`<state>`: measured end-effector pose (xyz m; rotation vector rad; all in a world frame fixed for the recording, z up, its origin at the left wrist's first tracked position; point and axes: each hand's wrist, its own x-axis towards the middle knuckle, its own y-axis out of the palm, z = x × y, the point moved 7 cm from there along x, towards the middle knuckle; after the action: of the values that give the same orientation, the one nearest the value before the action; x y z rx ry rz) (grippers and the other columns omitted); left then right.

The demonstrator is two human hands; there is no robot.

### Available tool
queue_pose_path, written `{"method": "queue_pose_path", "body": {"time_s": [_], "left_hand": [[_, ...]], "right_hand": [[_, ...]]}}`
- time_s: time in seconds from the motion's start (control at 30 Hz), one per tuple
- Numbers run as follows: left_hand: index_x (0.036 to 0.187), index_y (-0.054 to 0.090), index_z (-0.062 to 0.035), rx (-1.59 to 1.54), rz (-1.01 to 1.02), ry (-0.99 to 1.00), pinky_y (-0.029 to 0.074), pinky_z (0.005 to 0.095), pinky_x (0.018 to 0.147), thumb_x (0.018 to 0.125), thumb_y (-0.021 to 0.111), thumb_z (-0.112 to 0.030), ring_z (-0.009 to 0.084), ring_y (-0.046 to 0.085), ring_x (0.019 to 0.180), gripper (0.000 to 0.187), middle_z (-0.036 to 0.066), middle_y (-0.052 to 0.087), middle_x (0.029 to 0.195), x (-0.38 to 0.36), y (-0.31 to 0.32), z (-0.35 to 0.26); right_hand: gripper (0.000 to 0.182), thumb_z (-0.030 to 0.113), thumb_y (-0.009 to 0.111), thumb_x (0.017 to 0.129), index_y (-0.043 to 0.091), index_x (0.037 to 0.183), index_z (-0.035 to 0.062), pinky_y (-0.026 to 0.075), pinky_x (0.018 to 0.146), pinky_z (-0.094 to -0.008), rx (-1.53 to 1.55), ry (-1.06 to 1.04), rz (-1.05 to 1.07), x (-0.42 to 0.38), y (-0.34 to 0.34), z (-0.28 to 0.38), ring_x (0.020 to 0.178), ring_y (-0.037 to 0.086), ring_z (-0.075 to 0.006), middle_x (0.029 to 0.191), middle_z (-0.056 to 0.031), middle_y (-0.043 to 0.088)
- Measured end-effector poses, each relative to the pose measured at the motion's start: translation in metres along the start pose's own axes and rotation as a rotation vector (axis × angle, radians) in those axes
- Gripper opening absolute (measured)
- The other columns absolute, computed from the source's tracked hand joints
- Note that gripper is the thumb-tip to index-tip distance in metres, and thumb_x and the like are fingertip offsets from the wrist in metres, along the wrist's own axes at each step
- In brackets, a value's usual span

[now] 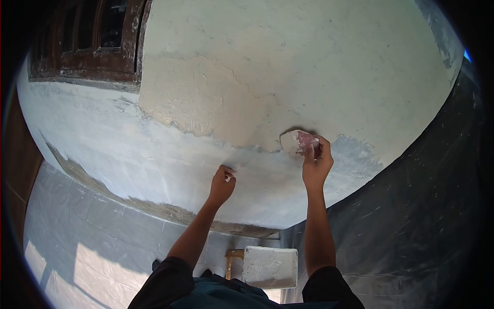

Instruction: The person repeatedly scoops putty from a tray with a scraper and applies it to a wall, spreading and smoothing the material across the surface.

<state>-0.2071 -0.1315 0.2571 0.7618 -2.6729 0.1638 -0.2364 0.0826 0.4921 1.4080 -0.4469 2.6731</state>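
My right hand (pixel 319 164) grips a reddish, plaster-smeared scraper (pixel 300 144), its flat face against the wall (pixel 247 118) where the beige upper coat meets the whitish lower band. Lower and to the left, my left hand (pixel 223 184) is closed near the wall, its fingers curled around a small whitish piece too small to name. Rough grey patches show right of the scraper and along the wall's lower edge.
A tray of white plaster (pixel 270 267) stands below, between my arms, beside a yellowish-brown object (pixel 234 262). A wooden window frame (pixel 98 72) is at the upper left. Dark sheeting (pixel 411 226) hangs at the right. The grey floor (pixel 103 216) is partly sunlit.
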Motion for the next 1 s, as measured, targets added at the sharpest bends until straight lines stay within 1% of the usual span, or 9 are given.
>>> {"method": "queue_pose_path", "body": {"time_s": [0.13,0.27,0.37,0.4,0.5,0.63,0.77,0.9,1.0], "left_hand": [[0.092,0.049,-0.0015,0.003,-0.019,0.010,0.045,0.0336,0.072,0.073,0.055,-0.001,0.0243,0.059,0.082,0.020,0.012,0.058,0.087,-0.003,0.000,-0.007],[0.092,0.049,-0.0015,-0.001,-0.012,0.017,0.045,0.0338,0.071,0.072,0.055,-0.001,0.0245,0.059,0.081,0.020,0.012,0.058,0.087,-0.002,0.000,-0.002],[0.092,0.048,-0.0017,0.015,-0.008,0.006,0.045,0.0340,0.071,0.072,0.056,-0.001,0.0246,0.059,0.081,0.021,0.012,0.058,0.087,-0.004,0.002,-0.003],[0.091,0.048,-0.0017,0.017,-0.023,0.018,0.045,0.0341,0.071,0.072,0.056,-0.001,0.0248,0.059,0.080,0.021,0.012,0.058,0.087,-0.004,0.002,-0.003],[0.091,0.048,-0.0018,0.012,-0.027,0.034,0.045,0.0342,0.071,0.072,0.056,-0.001,0.0250,0.059,0.080,0.020,0.012,0.058,0.087,-0.004,0.002,-0.002],[0.095,0.048,-0.0019,0.011,0.043,-0.024,0.044,0.0305,0.078,0.076,0.056,-0.002,0.0193,0.057,0.085,0.021,0.009,0.057,0.092,-0.003,0.001,0.000],[0.094,0.048,-0.0021,0.026,0.023,-0.023,0.044,0.0305,0.078,0.076,0.056,-0.002,0.0192,0.057,0.085,0.021,0.009,0.057,0.092,-0.003,0.003,0.001],[0.091,0.048,-0.0022,0.002,-0.018,0.033,0.045,0.0347,0.070,0.071,0.055,-0.001,0.0251,0.059,0.080,0.021,0.012,0.058,0.087,-0.003,-0.001,-0.002],[0.091,0.049,-0.0023,0.010,-0.018,0.035,0.045,0.0348,0.070,0.071,0.055,-0.001,0.0250,0.058,0.080,0.021,0.012,0.057,0.087,-0.004,0.001,-0.002]], "right_hand": [[0.031,-0.010,0.053,0.076,0.055,0.105,-0.0008,0.049,0.064,-0.0280,-0.218,-0.187,0.270,-0.011,0.025,0.016,0.075,0.063,-0.0273,0.087,-0.0179,0.062],[0.030,-0.011,0.052,0.076,0.055,0.104,-0.0012,0.049,0.066,-0.0285,-0.193,-0.076,0.110,0.005,0.001,0.010,0.076,0.064,-0.0269,0.087,-0.0176,0.062],[0.031,-0.011,0.052,0.076,0.055,0.105,-0.0013,0.049,0.066,-0.0290,-0.155,-0.090,0.198,-0.003,0.008,0.016,0.076,0.063,-0.0268,0.087,-0.0177,0.062],[0.031,-0.011,0.053,0.076,0.055,0.105,-0.0013,0.049,0.066,-0.0297,-0.223,-0.202,0.243,-0.007,0.016,0.021,0.075,0.063,-0.0267,0.087,-0.0176,0.062],[0.031,-0.010,0.053,0.076,0.055,0.105,-0.0014,0.049,0.067,-0.0300,-0.276,-0.219,0.175,-0.004,0.016,0.017,0.075,0.063,-0.0266,0.087,-0.0176,0.062],[0.030,-0.010,0.053,0.077,0.055,0.105,-0.0012,0.049,0.068,-0.0297,-0.163,-0.065,0.074,-0.002,0.000,0.015,0.076,0.063,-0.0267,0.088,-0.0173,0.062],[0.029,-0.010,0.053,0.077,0.055,0.105,-0.0011,0.049,0.066,-0.0280,-0.249,-0.194,0.178,-0.015,0.021,0.020,0.074,0.064,-0.0234,0.088,-0.0166,0.062],[0.031,-0.009,0.054,0.075,0.054,0.105,-0.0015,0.049,0.068,-0.0299,-0.109,-0.015,0.019,-0.006,-0.002,0.006,0.077,0.063,-0.0267,0.088,-0.0174,0.062],[0.029,-0.009,0.054,0.077,0.054,0.106,-0.0021,0.049,0.068,-0.0279,-0.150,-0.062,0.073,-0.013,0.009,0.013,0.076,0.063,-0.0227,0.088,-0.0170,0.062]]}}
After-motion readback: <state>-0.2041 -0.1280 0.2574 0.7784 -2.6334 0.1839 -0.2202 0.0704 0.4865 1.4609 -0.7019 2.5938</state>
